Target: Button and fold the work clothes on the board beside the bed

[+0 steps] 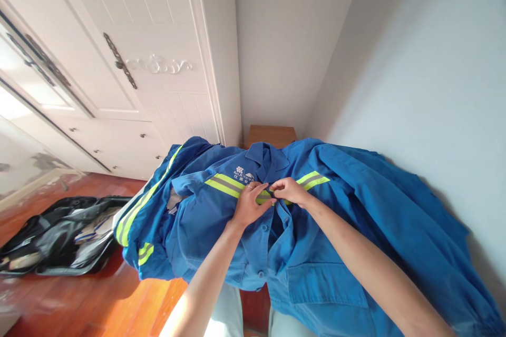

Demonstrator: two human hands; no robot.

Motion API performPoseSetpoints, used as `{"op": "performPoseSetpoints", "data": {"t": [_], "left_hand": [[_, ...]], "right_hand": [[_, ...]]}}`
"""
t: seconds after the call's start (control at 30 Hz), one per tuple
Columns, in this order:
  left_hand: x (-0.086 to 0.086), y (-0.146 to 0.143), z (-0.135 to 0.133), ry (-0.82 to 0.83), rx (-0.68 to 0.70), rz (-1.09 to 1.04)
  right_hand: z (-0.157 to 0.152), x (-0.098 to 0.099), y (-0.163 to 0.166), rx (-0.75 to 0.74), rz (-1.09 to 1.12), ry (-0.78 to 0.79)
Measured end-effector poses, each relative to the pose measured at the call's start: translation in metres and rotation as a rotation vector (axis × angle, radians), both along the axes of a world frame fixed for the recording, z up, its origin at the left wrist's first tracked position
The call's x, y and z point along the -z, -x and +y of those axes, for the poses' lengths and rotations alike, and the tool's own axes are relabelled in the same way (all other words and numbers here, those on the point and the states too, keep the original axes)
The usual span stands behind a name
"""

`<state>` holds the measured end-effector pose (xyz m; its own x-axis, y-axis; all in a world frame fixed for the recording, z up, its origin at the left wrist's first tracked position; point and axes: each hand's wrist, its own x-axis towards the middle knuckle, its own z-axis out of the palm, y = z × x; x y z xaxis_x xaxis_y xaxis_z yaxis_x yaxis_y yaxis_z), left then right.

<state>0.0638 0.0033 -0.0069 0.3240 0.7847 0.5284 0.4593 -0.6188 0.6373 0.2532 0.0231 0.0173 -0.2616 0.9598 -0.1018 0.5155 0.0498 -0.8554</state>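
Note:
A blue work jacket (221, 221) with yellow-and-grey reflective stripes lies spread in front of me, its collar away from me. White lettering marks the chest on the left. My left hand (252, 201) pinches the front edge at the chest stripe, thumb and fingers close together. Right beside it, my right hand (288, 191) pinches the facing edge of the front opening. The small spot between my fingertips is mostly hidden. Below my hands the opening hangs apart, with buttons (262, 227) showing along the left edge.
Another blue garment with reflective stripes (132, 216) lies at the left. An open black suitcase (67, 263) with clothes rests on the reddish wooden floor (154, 300). A white wardrobe (166, 110) stands behind left, a grey-white wall (427, 73) at the right, and a wooden piece (272, 135) beyond the collar.

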Motion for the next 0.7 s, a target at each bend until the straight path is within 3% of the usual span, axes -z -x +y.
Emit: {"op": "performPoseSetpoints", "data": {"t": [0.2,0.33,0.43,0.6,0.7], "left_hand": [[-0.001,-0.002,-0.001,0.052,-0.043,-0.040],[0.005,-0.002,0.000,0.160,-0.079,-0.146],[0.008,-0.001,0.003,0.258,-0.098,-0.215],[0.008,0.000,0.006,0.385,-0.127,-0.340],[0.006,0.000,0.006,0.430,-0.127,-0.405]], "right_hand": [[0.003,0.004,0.003,0.067,0.401,0.147],[0.003,0.005,0.007,0.067,0.478,0.102],[0.002,0.008,0.012,0.040,0.384,-0.037],[-0.003,0.005,0.017,-0.049,0.089,-0.549],[-0.004,-0.001,0.015,-0.148,-0.083,-0.707]]}}
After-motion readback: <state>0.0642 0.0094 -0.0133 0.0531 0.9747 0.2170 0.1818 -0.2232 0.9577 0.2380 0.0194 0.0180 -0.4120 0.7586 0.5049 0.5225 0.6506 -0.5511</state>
